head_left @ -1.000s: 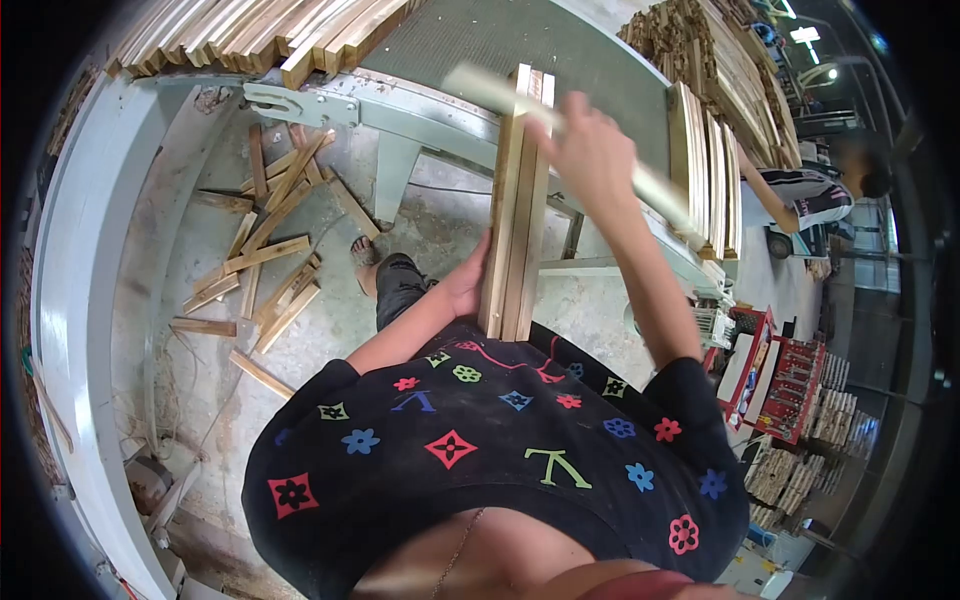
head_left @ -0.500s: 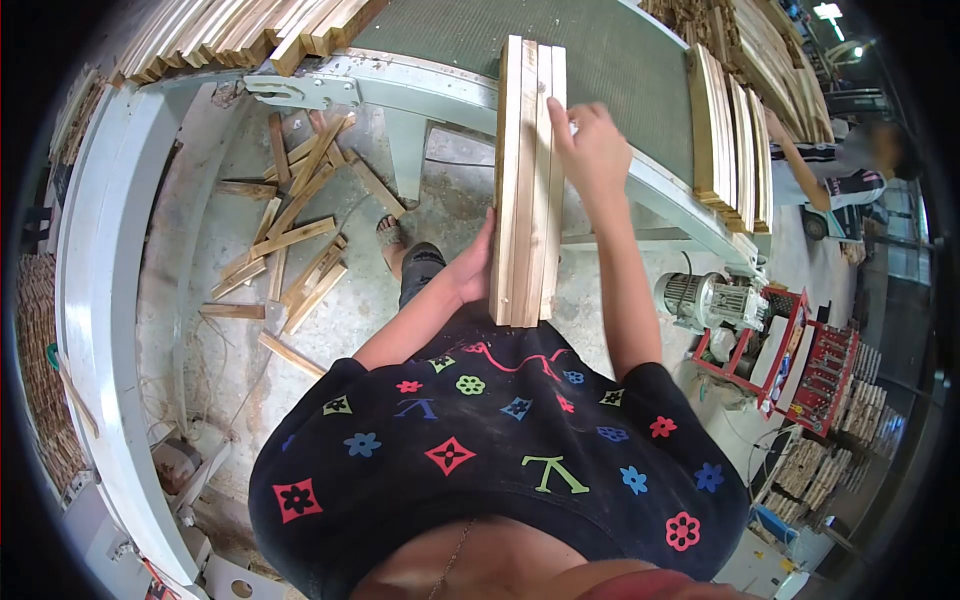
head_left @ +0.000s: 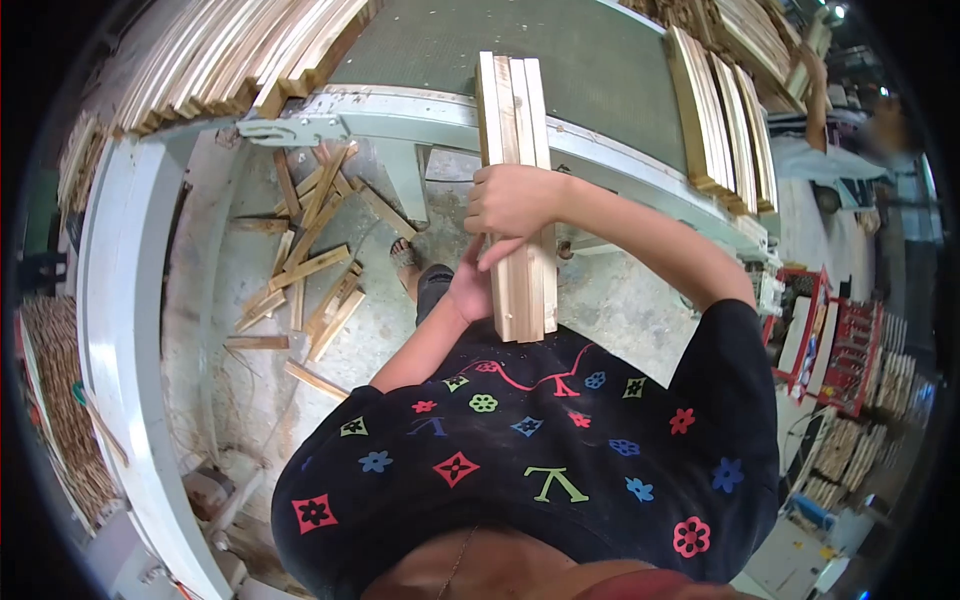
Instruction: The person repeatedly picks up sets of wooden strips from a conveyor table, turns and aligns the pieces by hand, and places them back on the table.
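Note:
A bundle of wooden strips (head_left: 522, 290) stands lengthwise in front of my shirt, its far end over the edge of the green belt table. My left hand (head_left: 472, 284) grips the bundle's left side from below, with part of the fingers hidden by the wood. Across the top lies my right hand (head_left: 514, 205), its fingers curled over the left edge close above the left hand.
Rows of wooden strips (head_left: 240, 50) lie on the green belt (head_left: 430, 45) at left, with more strips (head_left: 715, 120) at right. Loose offcuts (head_left: 310, 262) litter the floor beside a white metal frame (head_left: 140, 330). A co-worker (head_left: 840, 140) stands at far right near a red rack (head_left: 835, 345).
My right hand has moved from the bundle's right side across its top to the left edge. The view has shifted slightly, and the co-worker's arm is now raised.

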`<move>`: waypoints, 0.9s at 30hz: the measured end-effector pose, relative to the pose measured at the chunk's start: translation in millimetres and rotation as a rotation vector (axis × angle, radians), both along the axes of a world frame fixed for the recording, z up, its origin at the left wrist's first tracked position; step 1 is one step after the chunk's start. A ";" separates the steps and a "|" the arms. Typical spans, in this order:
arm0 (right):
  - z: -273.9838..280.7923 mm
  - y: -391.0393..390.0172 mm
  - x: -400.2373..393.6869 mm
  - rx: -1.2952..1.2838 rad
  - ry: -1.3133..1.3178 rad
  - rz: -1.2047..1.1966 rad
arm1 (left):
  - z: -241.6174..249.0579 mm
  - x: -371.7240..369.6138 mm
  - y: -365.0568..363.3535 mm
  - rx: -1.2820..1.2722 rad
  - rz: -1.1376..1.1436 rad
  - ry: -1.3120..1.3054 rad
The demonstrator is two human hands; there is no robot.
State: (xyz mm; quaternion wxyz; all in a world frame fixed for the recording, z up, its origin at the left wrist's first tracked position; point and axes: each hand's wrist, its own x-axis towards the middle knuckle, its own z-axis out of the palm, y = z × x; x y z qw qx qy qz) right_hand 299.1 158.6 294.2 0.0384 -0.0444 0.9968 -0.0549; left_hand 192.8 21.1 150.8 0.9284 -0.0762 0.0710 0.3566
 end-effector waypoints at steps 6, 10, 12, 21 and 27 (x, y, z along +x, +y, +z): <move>45.1 -12.3 10.3 0.267 0.436 -0.790 | 3.5 16.0 -4.4 -0.008 -0.022 -0.050; 56.5 -16.1 42.9 -0.016 0.423 -1.437 | -2.9 17.0 -2.4 0.173 -0.009 0.163; 45.9 -17.5 54.8 -0.180 0.359 -1.650 | 6.1 15.6 -0.6 0.229 0.010 0.227; -45.8 -88.1 94.5 -1.078 0.873 -1.636 | 28.0 -1.6 0.6 0.306 0.032 0.308; -44.9 -129.8 88.0 -1.466 0.896 -1.709 | 25.9 -1.7 -8.5 0.313 -0.023 0.094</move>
